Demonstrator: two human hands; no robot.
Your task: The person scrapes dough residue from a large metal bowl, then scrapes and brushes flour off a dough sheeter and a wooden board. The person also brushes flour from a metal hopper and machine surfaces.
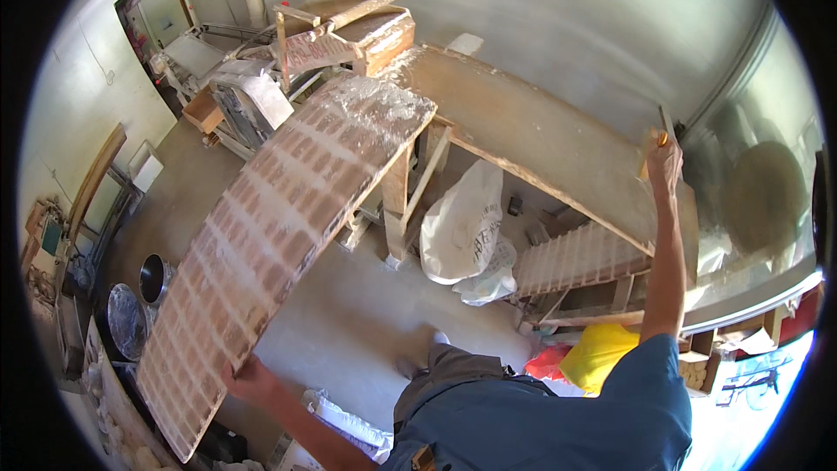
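A long wooden board [261,235] dusted with white powder slopes from upper middle to lower left. Pale lines cross its face in a grid. My left hand [247,379] grips its right edge near the lower end. The upper end of the board meets a wooden worktable [536,124] that runs off to the right. Above the right end of that table, my right hand [664,160] is closed around a small tool with an orange handle end [662,139]. The tool's working end is mostly hidden, so its kind is unclear.
A powder-coated wooden box [386,46] and a roller machine [255,98] stand beyond the board. White sacks [464,229] and a second lined board [582,258] sit under the table. Metal pots [127,320] are at left. A yellow bag [598,356] lies beside me.
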